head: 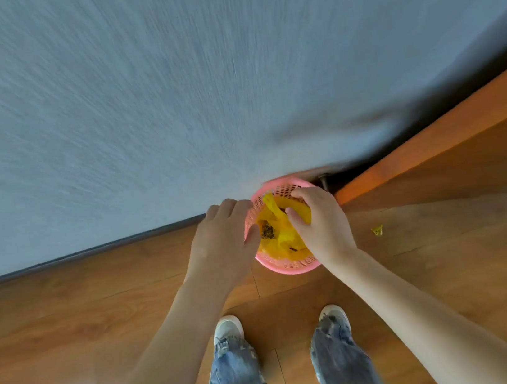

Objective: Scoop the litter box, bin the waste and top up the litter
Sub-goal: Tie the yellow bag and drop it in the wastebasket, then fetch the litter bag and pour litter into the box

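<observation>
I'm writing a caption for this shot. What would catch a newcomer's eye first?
A pink basket with a yellow bag inside stands on the wooden floor against the grey wall. The left hand rests at its rim and the right hand grips the bag. A small yellow scrap lies to the right.

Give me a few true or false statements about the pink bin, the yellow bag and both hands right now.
1. The bin is pink with a perforated wall. True.
2. A yellow bag lines it. True.
3. The bin stands on a table. False: it stands on the wood floor, by the wall.
4. The right hand hangs idle. False: it grips the bag.
5. The left hand rests at the rim. True.
</observation>
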Demonstrator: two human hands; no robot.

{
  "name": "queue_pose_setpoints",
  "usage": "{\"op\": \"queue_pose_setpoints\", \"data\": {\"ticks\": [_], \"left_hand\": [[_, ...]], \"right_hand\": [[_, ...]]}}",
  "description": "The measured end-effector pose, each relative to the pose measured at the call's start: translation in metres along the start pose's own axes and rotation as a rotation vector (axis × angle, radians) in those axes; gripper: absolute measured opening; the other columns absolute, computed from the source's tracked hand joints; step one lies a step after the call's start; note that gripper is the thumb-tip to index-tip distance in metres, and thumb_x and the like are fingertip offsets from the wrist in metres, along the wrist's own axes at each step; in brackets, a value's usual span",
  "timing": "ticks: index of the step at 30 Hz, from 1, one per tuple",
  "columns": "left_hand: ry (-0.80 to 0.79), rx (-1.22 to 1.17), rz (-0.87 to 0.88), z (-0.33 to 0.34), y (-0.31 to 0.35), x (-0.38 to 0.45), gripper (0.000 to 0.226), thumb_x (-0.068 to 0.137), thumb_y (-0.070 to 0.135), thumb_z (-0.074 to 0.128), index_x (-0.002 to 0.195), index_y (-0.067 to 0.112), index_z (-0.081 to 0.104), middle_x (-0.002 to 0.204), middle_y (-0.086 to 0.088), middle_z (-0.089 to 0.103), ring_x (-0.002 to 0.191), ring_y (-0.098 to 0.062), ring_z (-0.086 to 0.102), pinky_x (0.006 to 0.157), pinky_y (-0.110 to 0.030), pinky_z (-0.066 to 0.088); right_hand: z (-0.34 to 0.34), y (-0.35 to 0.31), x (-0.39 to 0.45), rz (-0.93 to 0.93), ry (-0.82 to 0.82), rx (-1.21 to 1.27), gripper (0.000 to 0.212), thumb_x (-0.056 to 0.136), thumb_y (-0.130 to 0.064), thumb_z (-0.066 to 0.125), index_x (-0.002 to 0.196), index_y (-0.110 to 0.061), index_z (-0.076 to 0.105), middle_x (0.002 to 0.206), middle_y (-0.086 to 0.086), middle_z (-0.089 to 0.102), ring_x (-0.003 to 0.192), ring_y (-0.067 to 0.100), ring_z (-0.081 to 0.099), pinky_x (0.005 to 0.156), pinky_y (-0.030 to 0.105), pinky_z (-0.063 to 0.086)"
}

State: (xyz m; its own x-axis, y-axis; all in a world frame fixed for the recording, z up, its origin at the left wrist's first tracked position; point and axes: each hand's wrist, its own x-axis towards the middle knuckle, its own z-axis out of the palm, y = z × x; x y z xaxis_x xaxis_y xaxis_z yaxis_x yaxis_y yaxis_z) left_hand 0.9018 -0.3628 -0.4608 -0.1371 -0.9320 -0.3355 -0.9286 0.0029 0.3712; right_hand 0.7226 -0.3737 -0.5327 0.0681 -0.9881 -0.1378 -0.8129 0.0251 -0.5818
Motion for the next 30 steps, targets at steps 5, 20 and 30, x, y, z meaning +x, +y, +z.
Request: {"op": "queue_pose_setpoints", "data": {"ticks": [5,20,30], "left_hand": [[0.037,0.063,0.070,-0.133,0.058,-0.074,0.046,0.098,0.038,0.040,0.142,0.030,0.033,0.140,0.010,0.041,0.126,-0.011,0.037,0.101,-0.025,0.035],[0.410,-0.017,0.354,-0.337,0.160,-0.230,0.057,0.094,0.050,0.025,0.134,0.017,0.051,0.135,-0.003,0.054,0.125,-0.025,0.048,0.098,-0.045,0.045],[0.289,0.029,0.679,-0.373,0.118,-0.252,0.057,0.094,0.051,0.026,0.129,0.017,0.056,0.125,-0.001,0.062,0.117,-0.023,0.055,0.094,-0.039,0.045]], "right_hand": [[-0.130,-0.105,-0.049,-0.077,0.044,-0.060,0.043,0.093,-0.056,0.039,0.122,-0.028,0.055,0.118,-0.011,0.060,0.109,0.007,0.055,0.091,0.017,0.048],[-0.370,-0.278,-0.163,-0.155,0.327,-0.050,0.052,0.091,-0.054,0.036,0.133,-0.026,0.051,0.135,-0.003,0.054,0.122,0.015,0.050,0.093,0.020,0.036],[-0.333,-0.315,-0.245,0.257,0.606,-0.004,0.066,0.088,-0.065,0.019,0.132,-0.027,0.050,0.133,-0.007,0.055,0.121,0.015,0.048,0.100,0.031,0.044]]}}
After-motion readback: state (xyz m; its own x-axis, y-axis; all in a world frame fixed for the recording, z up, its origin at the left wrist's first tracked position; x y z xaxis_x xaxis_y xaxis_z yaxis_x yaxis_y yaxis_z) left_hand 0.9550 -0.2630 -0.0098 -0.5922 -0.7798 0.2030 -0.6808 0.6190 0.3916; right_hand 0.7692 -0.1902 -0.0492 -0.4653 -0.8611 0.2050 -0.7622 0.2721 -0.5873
